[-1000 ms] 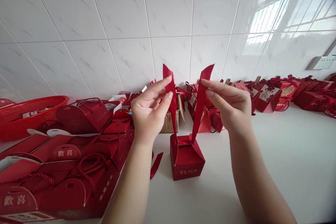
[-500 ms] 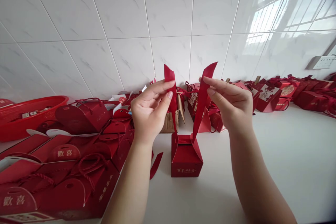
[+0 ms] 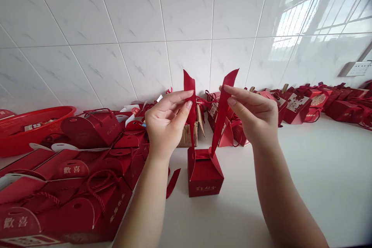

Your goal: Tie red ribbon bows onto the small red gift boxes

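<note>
A small red gift box (image 3: 205,180) with gold characters on its front stands on the white table in front of me. Red ribbon (image 3: 220,118) rises from the two sides of its top, one end to each hand. Between thumb and fingers, my left hand (image 3: 169,120) pinches the left ribbon end, whose slanted tip pokes up above the grip. My right hand (image 3: 255,114) pinches the right end the same way. Both ends are drawn up and look taut, leaning slightly apart above the box. The box top is partly folded in, with a dark gap between its flaps.
Many red gift boxes with cord handles (image 3: 72,201) crowd the left side. Behind them sits a red plastic basin (image 3: 62,114). A cardboard box (image 3: 188,135) and more ribboned boxes (image 3: 298,108) line the tiled wall. A loose ribbon piece (image 3: 173,183) lies left of the small box.
The small box has shifted and turned slightly to the left. My right hand has moved a little left with its ribbon end; both hands keep their pinch.
</note>
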